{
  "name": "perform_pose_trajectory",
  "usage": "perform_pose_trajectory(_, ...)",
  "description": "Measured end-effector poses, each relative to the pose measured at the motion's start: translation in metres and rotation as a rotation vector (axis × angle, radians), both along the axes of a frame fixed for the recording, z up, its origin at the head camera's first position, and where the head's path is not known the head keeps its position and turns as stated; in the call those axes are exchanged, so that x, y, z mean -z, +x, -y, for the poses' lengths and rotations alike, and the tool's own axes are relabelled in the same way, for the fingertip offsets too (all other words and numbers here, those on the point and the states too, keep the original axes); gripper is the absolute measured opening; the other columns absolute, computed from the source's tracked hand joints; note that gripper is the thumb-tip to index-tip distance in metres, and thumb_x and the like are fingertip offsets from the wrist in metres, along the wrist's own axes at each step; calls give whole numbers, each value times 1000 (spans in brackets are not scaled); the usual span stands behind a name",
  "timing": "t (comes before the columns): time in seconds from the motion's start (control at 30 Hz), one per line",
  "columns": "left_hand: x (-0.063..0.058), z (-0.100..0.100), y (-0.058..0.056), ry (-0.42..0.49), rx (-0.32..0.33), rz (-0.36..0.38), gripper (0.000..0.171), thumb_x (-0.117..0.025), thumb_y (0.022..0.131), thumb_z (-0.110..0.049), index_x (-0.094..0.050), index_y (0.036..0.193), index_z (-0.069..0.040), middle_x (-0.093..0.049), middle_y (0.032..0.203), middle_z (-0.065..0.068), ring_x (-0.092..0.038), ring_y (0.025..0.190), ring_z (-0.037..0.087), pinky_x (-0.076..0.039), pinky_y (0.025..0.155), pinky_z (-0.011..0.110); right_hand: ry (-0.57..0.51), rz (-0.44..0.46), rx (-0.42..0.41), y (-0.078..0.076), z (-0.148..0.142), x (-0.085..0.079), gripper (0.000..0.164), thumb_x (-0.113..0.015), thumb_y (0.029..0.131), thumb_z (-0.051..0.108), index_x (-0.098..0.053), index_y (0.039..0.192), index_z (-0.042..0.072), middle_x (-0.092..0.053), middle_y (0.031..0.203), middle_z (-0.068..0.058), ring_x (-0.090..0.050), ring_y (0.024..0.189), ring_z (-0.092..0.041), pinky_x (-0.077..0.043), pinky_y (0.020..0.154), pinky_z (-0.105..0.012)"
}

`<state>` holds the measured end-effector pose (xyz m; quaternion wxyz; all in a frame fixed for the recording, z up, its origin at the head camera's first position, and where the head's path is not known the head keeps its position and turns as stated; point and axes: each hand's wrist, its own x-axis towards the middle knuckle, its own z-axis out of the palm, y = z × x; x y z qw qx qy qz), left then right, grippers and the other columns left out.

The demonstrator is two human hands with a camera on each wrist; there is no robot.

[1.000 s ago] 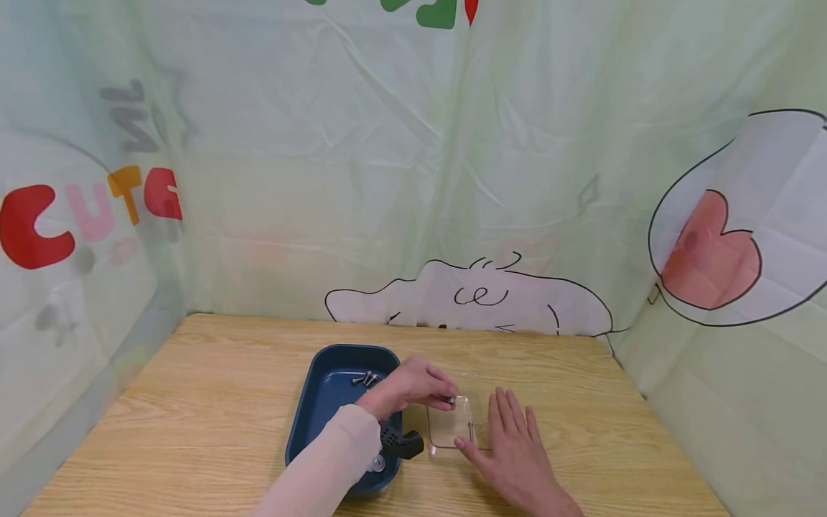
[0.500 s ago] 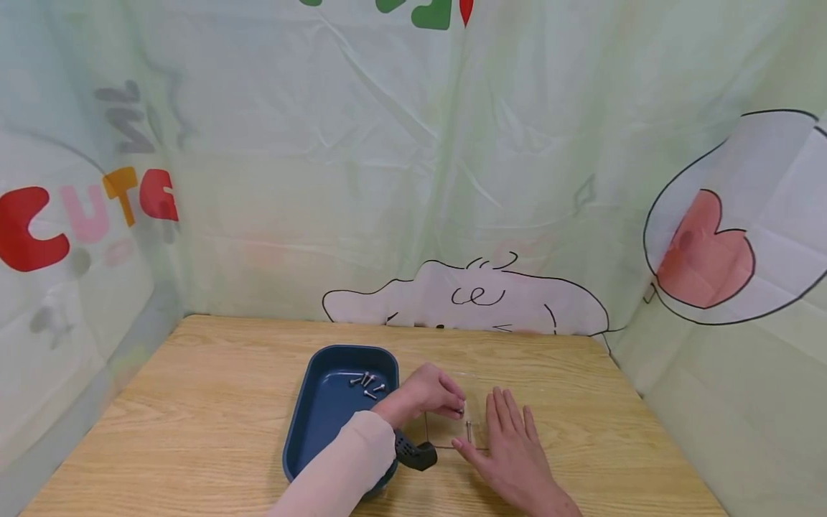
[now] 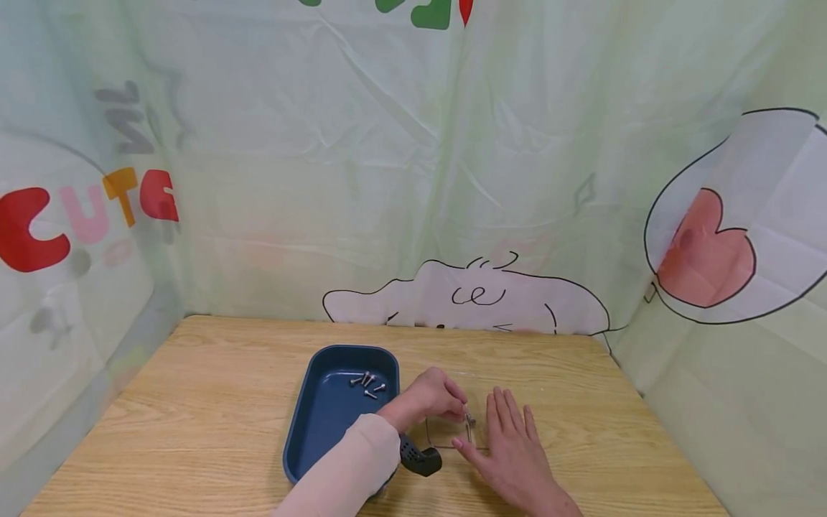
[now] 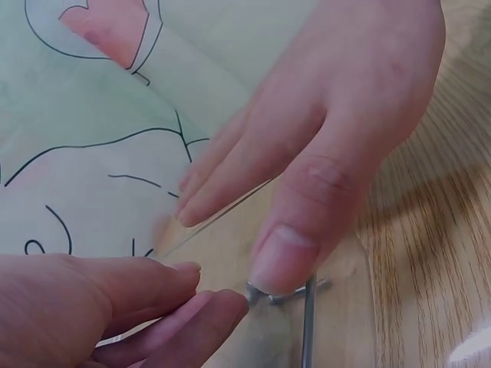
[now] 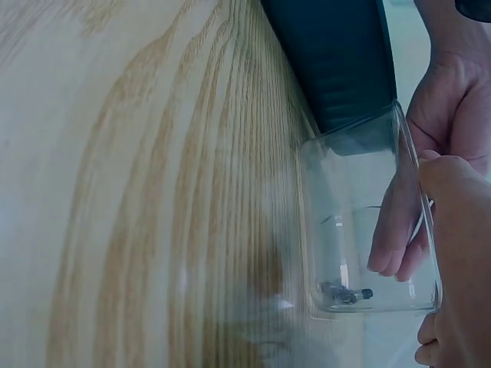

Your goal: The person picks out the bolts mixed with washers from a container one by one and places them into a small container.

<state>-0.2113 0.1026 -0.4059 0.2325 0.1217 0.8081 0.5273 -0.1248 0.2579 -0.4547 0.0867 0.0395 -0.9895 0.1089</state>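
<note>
A clear plastic box stands on the table beside the blue tray, with a few metal screws at its bottom. My left hand reaches over into it, thumb and index finger slightly parted. In the left wrist view one screw and another lying crosswise show just past those fingertips, with nothing visible between them. My right hand rests against the right side of the box, fingers straight, thumb laid over its near rim.
The blue tray, holding several more screws, stands left of the box, under my left forearm. A black wrist mount hangs below my left wrist. A printed curtain closes off the table's back and sides.
My left hand has moved slightly right and nearer inside the box; a screw pinched at its fingertips now lies by the other one. My right hand has stayed put.
</note>
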Motion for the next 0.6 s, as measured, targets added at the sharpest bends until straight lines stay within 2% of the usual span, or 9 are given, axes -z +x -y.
perform_pose_trajectory(0.1,-1,1,0,-6,5,9,10,-73,87,-2,-76,96,-2,-75,80,7,-74,75,19,-61,85,35,-12,24,7,0,0,0,104,-48,90,73,-30,150,-10,-24,160,-27,-17,151,-43,-12,119,-66)
perform_pose_trajectory(0.23,-4,4,0,10,10,21,10,-72,87,-3,-76,96,-2,-76,82,8,-75,77,20,-61,84,34,-20,49,17,-1,0,-1,105,-47,89,74,-28,151,-9,-22,161,-27,-14,152,-43,-10,120,-66)
perform_pose_trajectory(0.6,-8,19,-6,73,35,19,14,-71,89,-7,-75,102,-2,-76,91,7,-75,83,20,-61,85,36,-21,0,4,0,4,-4,100,-53,90,68,-31,150,-9,-23,161,-26,-16,151,-42,-12,120,-66)
